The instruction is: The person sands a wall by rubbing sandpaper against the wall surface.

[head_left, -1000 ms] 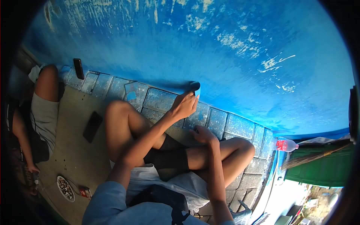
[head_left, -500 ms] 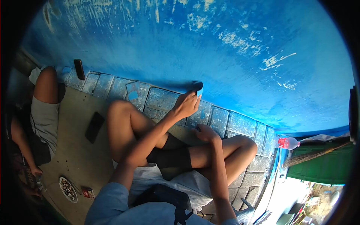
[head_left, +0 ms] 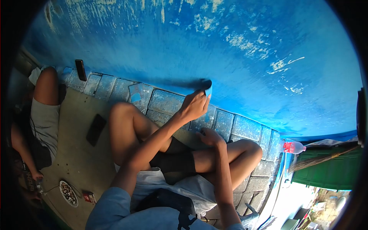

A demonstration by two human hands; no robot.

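left hand (head_left: 194, 105) raised to blue wall (head_left: 153, 46), fingers clamped on curled sheet (head_left: 209, 91); right hand (head_left: 212, 137) bent inward, can't tell finger spread

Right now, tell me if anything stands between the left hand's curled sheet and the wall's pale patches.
Nothing visible: from the curled sheet in the left hand, only blue wall lies before the pale patches.

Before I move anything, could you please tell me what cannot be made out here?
All in the head view:
Right hand: curled fingers hide whether it holds anything.
Bent sheet: inner part hidden by the left hand.
Pieces on the plate: too small to identify.
Other person: head cut off by the dark left edge.
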